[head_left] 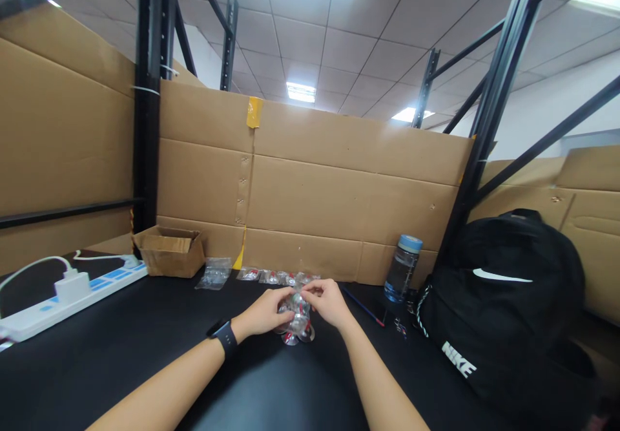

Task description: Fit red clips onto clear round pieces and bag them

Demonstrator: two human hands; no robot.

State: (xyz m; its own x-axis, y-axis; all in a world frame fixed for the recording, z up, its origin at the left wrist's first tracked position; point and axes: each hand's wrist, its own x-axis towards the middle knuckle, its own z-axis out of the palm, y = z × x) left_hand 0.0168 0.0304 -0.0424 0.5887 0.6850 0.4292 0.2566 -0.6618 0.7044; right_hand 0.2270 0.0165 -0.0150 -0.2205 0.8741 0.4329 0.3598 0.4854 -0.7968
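Note:
A clear plastic bag (299, 321) with small shiny round pieces, some marked red, is between my two hands at the middle of the table. My left hand (261, 311), with a dark watch on its wrist, grips the bag's left side between thumb and fingers. From the right, my right hand (330, 300) pinches near the top of the bag; its fingertips partly cover what they hold. Just beyond the hands, a row of small clear packets (274, 277) with red and silver contents lies along the cardboard wall.
Flat clear bags (214, 273) lie by an open cardboard box (170, 253) at the back left. A white power strip (72, 298) runs along the left. On the right are a pen (363, 306), a water bottle (402, 269) and a black backpack (508, 315).

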